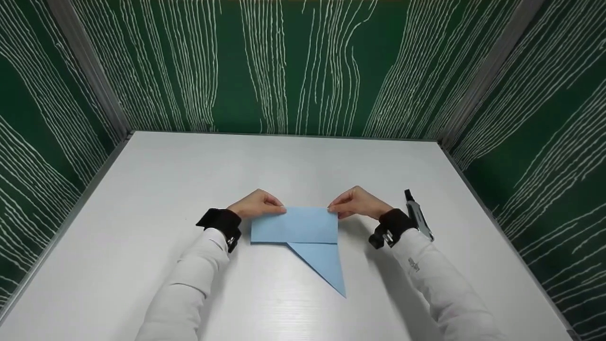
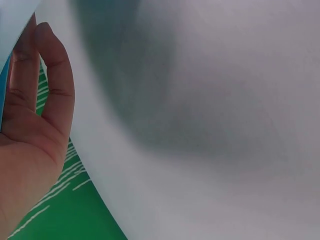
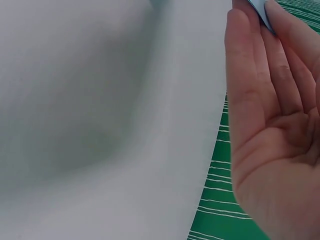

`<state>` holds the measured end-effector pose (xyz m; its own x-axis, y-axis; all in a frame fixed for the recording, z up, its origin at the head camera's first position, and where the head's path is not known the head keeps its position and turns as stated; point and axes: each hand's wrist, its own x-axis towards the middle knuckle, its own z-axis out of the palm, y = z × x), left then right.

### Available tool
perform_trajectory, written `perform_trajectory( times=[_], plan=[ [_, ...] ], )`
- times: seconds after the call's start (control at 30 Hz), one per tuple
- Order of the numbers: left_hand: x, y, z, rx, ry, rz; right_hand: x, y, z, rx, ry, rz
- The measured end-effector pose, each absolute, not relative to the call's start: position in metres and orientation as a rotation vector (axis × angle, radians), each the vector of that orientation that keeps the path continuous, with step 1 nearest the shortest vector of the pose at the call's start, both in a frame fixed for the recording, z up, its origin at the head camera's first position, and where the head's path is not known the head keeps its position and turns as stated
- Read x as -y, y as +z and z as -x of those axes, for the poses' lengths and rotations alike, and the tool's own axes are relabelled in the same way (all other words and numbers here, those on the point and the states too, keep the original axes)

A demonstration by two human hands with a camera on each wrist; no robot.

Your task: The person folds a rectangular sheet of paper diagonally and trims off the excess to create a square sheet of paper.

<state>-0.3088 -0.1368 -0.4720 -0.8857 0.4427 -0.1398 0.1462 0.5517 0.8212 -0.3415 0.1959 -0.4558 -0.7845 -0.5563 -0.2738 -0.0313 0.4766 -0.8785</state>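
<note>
A folded light-blue paper (image 1: 303, 232) lies on the white table (image 1: 189, 180), a rectangle on top with a triangular point reaching toward me. My left hand (image 1: 258, 204) pinches its top left corner. My right hand (image 1: 356, 202) pinches the top right corner. In the left wrist view my left hand (image 2: 30, 130) shows curled fingers and a sliver of blue paper (image 2: 4, 95) at the frame edge. In the right wrist view my right hand (image 3: 272, 120) has a bit of the paper (image 3: 260, 7) between its fingertips.
A black and grey pen (image 1: 417, 215) lies on the table just right of my right wrist. Green walls with white lines (image 1: 303, 66) enclose the table at the back and both sides. Metal edges run along the table's rim.
</note>
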Motion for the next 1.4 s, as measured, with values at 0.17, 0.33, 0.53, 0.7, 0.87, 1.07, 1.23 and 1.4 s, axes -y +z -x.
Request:
perform_trajectory(
  times=[0.17, 0.33, 0.53, 0.7, 0.87, 1.07, 1.23, 1.4],
  plan=[
    [0.140, -0.472, 0.308, -2.475, 1.252, -0.474, -0.194, -0.455, 0.342, -2.239, -1.263, 0.488],
    [0.148, -0.475, 0.308, -2.516, 1.242, -0.476, -0.198, -0.457, 0.344, -2.288, -1.247, 0.499],
    [0.156, -0.476, 0.307, -2.522, 1.254, -0.425, -0.201, -0.459, 0.345, -2.302, -1.245, 0.504],
    [0.160, -0.477, 0.306, -2.526, 1.237, -0.465, -0.202, -0.460, 0.345, -2.319, -1.247, 0.511],
    [0.167, -0.480, 0.306, -2.492, 1.262, -0.447, -0.205, -0.462, 0.346, -2.343, -1.232, 0.490],
    [0.172, -0.482, 0.306, -2.442, 1.279, -0.480, -0.206, -0.466, 0.346, -2.354, -1.223, 0.495],
    [0.170, -0.482, 0.305, -2.471, 1.307, -0.431, -0.205, -0.465, 0.346, -2.339, -1.233, 0.489],
    [0.169, -0.481, 0.303, -2.536, 1.388, -0.277, -0.205, -0.463, 0.346, -2.349, -1.228, 0.488]
  ],
)
